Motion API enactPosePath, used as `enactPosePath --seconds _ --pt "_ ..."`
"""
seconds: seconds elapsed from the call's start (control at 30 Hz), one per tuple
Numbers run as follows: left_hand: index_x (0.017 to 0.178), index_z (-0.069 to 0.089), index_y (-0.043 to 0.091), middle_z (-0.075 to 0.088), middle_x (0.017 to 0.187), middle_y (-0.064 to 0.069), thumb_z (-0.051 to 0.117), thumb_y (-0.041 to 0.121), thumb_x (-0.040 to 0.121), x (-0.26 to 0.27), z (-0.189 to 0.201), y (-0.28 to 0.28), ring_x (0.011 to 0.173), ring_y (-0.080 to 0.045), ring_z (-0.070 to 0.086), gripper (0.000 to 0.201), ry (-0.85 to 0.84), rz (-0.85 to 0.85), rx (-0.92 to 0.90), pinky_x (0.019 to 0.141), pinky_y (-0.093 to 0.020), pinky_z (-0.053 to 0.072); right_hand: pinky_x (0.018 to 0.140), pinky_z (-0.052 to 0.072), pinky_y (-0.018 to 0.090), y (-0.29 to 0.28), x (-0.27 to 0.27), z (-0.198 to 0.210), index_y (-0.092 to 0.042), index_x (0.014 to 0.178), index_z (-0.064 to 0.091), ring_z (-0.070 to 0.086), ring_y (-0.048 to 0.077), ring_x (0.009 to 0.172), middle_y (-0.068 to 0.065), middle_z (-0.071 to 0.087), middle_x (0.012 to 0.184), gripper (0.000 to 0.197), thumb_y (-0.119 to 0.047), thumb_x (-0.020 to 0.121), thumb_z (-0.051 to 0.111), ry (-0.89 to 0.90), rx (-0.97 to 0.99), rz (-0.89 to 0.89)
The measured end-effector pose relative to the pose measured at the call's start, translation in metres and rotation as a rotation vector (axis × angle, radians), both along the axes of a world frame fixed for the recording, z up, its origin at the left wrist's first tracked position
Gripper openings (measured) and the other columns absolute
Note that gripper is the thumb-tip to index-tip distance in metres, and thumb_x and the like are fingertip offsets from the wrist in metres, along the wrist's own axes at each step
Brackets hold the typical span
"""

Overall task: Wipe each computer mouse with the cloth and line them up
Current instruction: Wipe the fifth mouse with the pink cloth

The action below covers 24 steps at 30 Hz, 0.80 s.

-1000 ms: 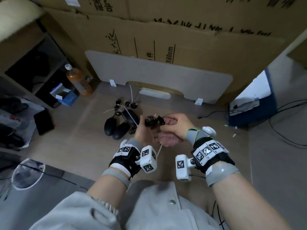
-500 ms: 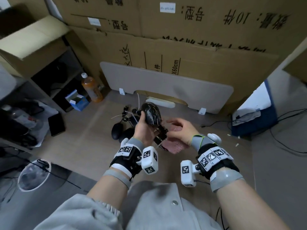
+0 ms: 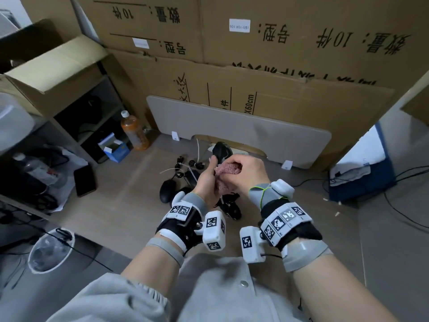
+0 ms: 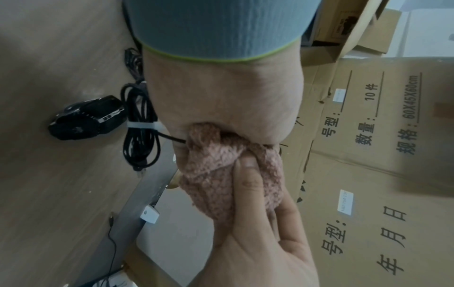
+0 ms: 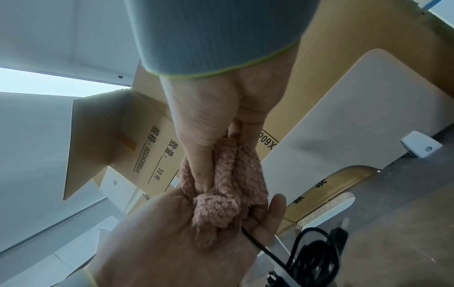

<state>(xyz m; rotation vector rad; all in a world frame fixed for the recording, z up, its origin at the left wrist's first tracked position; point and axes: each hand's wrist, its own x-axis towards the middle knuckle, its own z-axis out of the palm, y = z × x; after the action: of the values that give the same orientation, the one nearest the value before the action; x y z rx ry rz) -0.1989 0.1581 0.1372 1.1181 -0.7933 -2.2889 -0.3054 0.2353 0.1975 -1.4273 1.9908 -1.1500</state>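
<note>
The left hand holds a black, glossy corded computer mouse raised above the floor, fingers curled round its body. The top of the mouse projects above the fingers in the head view; the lower part is hidden behind the hand and the cloth. In the wrist views the mouse body is covered entirely.

The right hand grips a pink, fluffy cleaning cloth, fingers and thumb curled into the fabric. The cloth is bunched between the two hands and pressed against the held mouse. In the left wrist view the right thumb lies across the cloth. In the right wrist view the cloth sits against the left palm.

A thin black cable leaves the cloth bundle and runs down to a coiled black bundle of cable bound with a white tie. This bundle hangs below the hands.

On the light wooden floor, a smooth black oval mouse lies left of the hands. A black angular gaming mouse lies below the hands, near the hanging cable bundle. Further dark mice and loose cables lie between these and behind the left hand; their number cannot be determined.

Brown printed cardboard boxes stand behind. A grey flat board leans against them. An orange-filled plastic bottle stands at the left.
</note>
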Motion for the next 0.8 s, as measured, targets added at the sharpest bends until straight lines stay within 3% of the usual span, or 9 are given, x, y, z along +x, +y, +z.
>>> enactPosePath --seconds 0.07,0.13,0.27,0.33,0.43,0.5,0.6,0.67,0.8 --pt "0.122 0.066 0.002 0.071 0.116 -0.02 0.039 0.057 0.105 0.0 0.004 -0.001 0.097 -0.027 0.07 0.064 0.014 -0.016 -0.041 0.084 -0.038 0.06 0.082 0.051 0.023 -0.003 -0.001 -0.001 -0.029 0.087 0.073 0.064 0.011 0.084 -0.007 0.071 0.089 0.029 -0.024 0.063 0.088 0.0 -0.03 -0.035" --pt "0.116 0.067 0.003 0.075 0.108 -0.016 0.035 0.052 0.107 0.001 0.007 -0.004 0.094 -0.022 0.073 0.059 0.053 -0.047 -0.064 0.08 -0.033 0.062 0.081 0.051 0.026 -0.005 -0.003 0.001 -0.027 0.089 0.068 0.064 0.011 0.086 -0.01 0.069 0.088 0.033 -0.028 0.063 0.088 -0.024 -0.047 -0.092" --pt "0.138 0.055 0.004 0.059 0.143 -0.02 0.035 0.05 0.106 0.006 0.009 -0.005 0.129 -0.025 0.059 0.06 0.096 -0.085 -0.096 0.096 -0.033 0.055 0.074 0.053 0.029 -0.008 -0.012 0.004 -0.024 0.084 0.067 0.065 0.014 0.08 -0.008 0.07 0.082 0.032 -0.032 0.064 0.09 -0.061 -0.05 -0.164" --pt "0.143 0.051 0.006 0.056 0.147 -0.018 0.035 0.048 0.107 0.009 0.01 -0.008 0.135 -0.025 0.054 0.058 0.095 -0.1 -0.108 0.103 -0.033 0.052 0.073 0.052 0.024 -0.01 -0.015 0.004 -0.025 0.083 0.069 0.066 0.011 0.079 -0.009 0.071 0.082 0.03 -0.031 0.063 0.091 -0.083 -0.052 -0.172" --pt "0.132 0.06 0.011 0.061 0.14 -0.014 0.038 0.046 0.108 0.013 0.015 -0.009 0.132 -0.023 0.055 0.048 0.055 -0.092 -0.126 0.117 -0.036 0.038 0.068 0.046 0.011 -0.011 -0.016 0.006 -0.025 0.086 0.072 0.063 0.002 0.075 -0.012 0.071 0.081 0.026 -0.027 0.066 0.09 -0.124 -0.08 -0.192" --pt "0.128 0.065 0.014 0.061 0.14 -0.017 0.048 0.051 0.102 0.012 0.014 -0.01 0.129 -0.025 0.054 0.049 0.018 -0.095 -0.161 0.114 -0.037 0.037 0.067 0.044 0.008 -0.011 -0.017 0.007 -0.027 0.087 0.074 0.061 -0.003 0.072 -0.014 0.07 0.079 0.022 -0.025 0.07 0.087 -0.142 -0.092 -0.21" --pt "0.121 0.07 0.018 0.067 0.127 -0.013 0.046 0.049 0.104 0.012 0.014 -0.008 0.112 -0.026 0.055 0.043 -0.031 -0.108 -0.185 0.097 -0.04 0.039 0.076 0.051 0.019 -0.013 -0.019 0.005 -0.032 0.088 0.074 0.064 0.005 0.079 -0.013 0.071 0.081 0.016 -0.024 0.076 0.081 -0.156 -0.097 -0.239" --pt "0.125 0.066 0.017 0.069 0.123 -0.008 0.041 0.047 0.107 0.01 0.018 -0.005 0.103 -0.019 0.062 0.043 -0.035 -0.122 -0.19 0.101 -0.041 0.043 0.081 0.052 0.024 -0.013 -0.021 0.004 -0.032 0.091 0.074 0.066 0.013 0.084 -0.011 0.072 0.084 0.015 -0.024 0.079 0.078 -0.152 -0.095 -0.247" --pt "0.139 0.059 0.012 0.064 0.138 -0.014 0.044 0.051 0.105 0.008 0.018 -0.006 0.122 -0.027 0.062 0.054 -0.045 -0.098 -0.158 0.109 -0.046 0.046 0.067 0.052 0.016 -0.01 -0.024 0.01 -0.035 0.089 0.072 0.067 0.011 0.077 -0.011 0.072 0.084 0.019 -0.017 0.084 0.072 -0.185 -0.08 -0.135"
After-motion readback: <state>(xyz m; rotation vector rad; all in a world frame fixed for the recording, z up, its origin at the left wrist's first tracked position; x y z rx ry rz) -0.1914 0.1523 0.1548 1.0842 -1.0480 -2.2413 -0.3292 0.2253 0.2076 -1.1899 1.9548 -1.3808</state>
